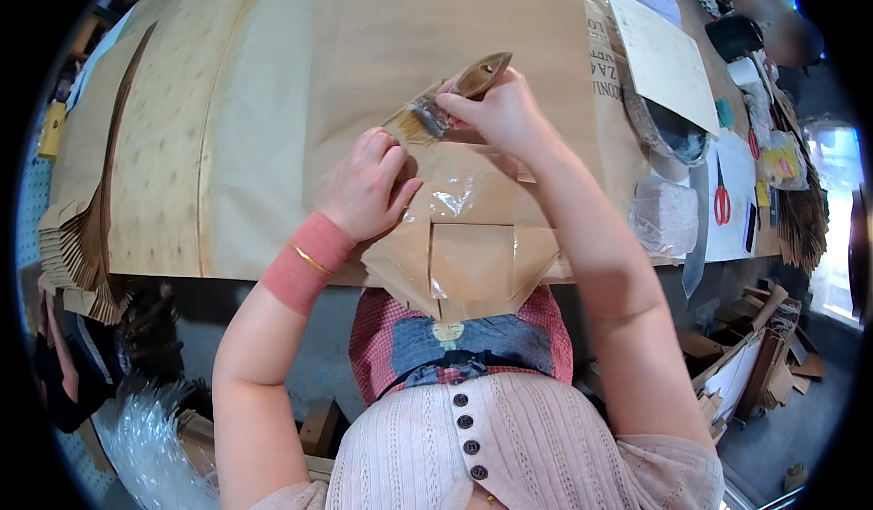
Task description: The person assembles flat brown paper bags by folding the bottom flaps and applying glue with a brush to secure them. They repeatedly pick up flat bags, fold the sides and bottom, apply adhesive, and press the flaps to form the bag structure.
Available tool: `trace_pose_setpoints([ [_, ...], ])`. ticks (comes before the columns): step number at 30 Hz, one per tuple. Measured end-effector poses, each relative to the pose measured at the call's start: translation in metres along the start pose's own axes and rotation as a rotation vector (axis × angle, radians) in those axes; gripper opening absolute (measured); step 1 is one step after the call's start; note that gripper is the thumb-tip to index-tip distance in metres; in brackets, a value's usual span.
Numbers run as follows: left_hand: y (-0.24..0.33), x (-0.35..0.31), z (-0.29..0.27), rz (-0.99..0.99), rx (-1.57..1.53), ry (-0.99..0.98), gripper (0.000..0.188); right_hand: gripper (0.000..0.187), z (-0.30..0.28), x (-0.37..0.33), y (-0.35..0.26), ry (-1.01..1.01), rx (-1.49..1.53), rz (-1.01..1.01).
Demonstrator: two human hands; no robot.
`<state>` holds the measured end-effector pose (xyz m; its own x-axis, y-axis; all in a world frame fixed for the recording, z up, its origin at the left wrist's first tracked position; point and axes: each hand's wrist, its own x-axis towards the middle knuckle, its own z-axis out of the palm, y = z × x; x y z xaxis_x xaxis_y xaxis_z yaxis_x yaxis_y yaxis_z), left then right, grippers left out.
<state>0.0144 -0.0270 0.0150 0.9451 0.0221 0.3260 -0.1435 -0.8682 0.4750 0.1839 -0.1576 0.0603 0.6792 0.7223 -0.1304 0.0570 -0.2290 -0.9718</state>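
Note:
A brown kraft paper bag [470, 189] with a folded, open base lies at the table's near edge, overhanging my lap. Shiny wet patches show on its paper. My right hand [506, 117] grips a flat paste brush [482, 75] with a worn wooden handle. Its pale bristles point left and down onto the bag's far flap. My left hand [362, 187] rests at the bag's far left corner, fingers curled over the paper beside the bristles and thumb apart. What its fingertips pinch is hidden.
Brown paper [436, 19] covers the table's middle, with a plywood panel [164, 146] to the left. Folded brown paper is stacked [77, 260] at far left. On the right are a white board [662, 60] over a basin [668, 133], red-handled scissors [722, 205] and a long blade [696, 274].

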Motion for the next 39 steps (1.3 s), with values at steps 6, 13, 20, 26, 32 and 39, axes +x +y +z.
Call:
trace_pose_setpoints([
  [6, -0.005, -0.001, -0.002, -0.01, -0.008, -0.026, 0.029, 0.023, -0.013, 0.013, -0.011, 0.169, -0.328, -0.199],
  [13, -0.001, 0.0, 0.004, 0.004, 0.002, 0.042, 0.028, 0.023, -0.104, -0.127, -0.031, 0.083, -0.704, -0.478],
  [20, 0.009, -0.001, 0.005, 0.066, 0.107, 0.106, 0.025, 0.038, -0.266, -0.194, 0.059, 0.261, -1.382, -0.529],
  [26, -0.005, 0.028, -0.022, -0.197, 0.008, -0.07, 0.026, 0.03, -0.178, -0.168, 0.025, 0.063, -1.043, -0.318],
  [32, -0.016, 0.096, -0.055, -0.562, -0.116, -0.54, 0.019, 0.018, -0.122, -0.047, 0.042, -0.122, -0.381, 0.291],
  [39, -0.007, 0.028, -0.034, 0.174, 0.404, -0.174, 0.008, 0.025, -0.103, -0.096, 0.047, -0.143, -1.196, -0.547],
])
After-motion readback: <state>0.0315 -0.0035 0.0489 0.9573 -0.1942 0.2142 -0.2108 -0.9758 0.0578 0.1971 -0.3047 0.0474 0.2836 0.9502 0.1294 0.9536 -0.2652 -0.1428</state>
